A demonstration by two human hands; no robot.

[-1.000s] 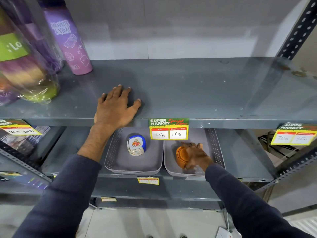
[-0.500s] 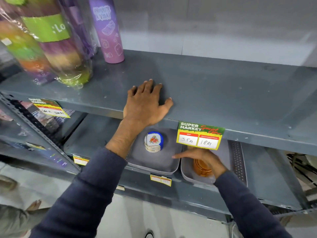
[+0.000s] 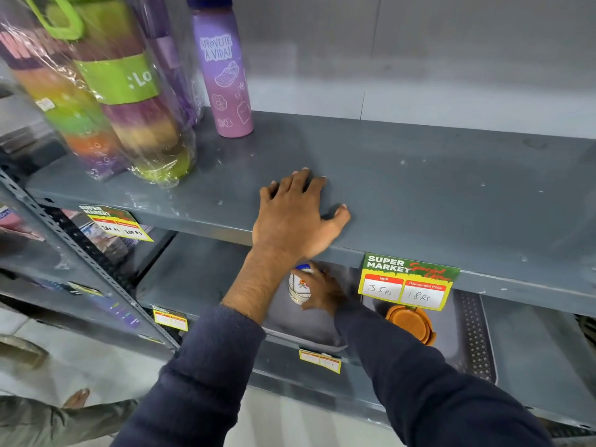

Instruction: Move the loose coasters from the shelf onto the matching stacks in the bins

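My left hand [image 3: 295,217] lies flat on the grey upper shelf [image 3: 419,175], fingers spread, holding nothing. On the lower shelf stand two grey bins. My right hand [image 3: 322,293] reaches into the left bin [image 3: 303,330] and rests on the stack of white coasters with blue and orange print [image 3: 296,290]; whether its fingers grip the stack I cannot tell. The stack of orange coasters [image 3: 409,324] sits in the right bin [image 3: 474,337], untouched. I see no loose coaster on the upper shelf.
A purple bottle [image 3: 225,72] and wrapped multicolour bottles [image 3: 122,101] stand at the upper shelf's left. A green and yellow price tag [image 3: 408,280] hangs from the shelf edge and hides part of the right bin. Another person's foot [image 3: 75,398] shows at lower left.
My right hand has left the orange stack in the right bin and moved left onto the white printed stack. The view has swung left and down. My left hand stays on the shelf.
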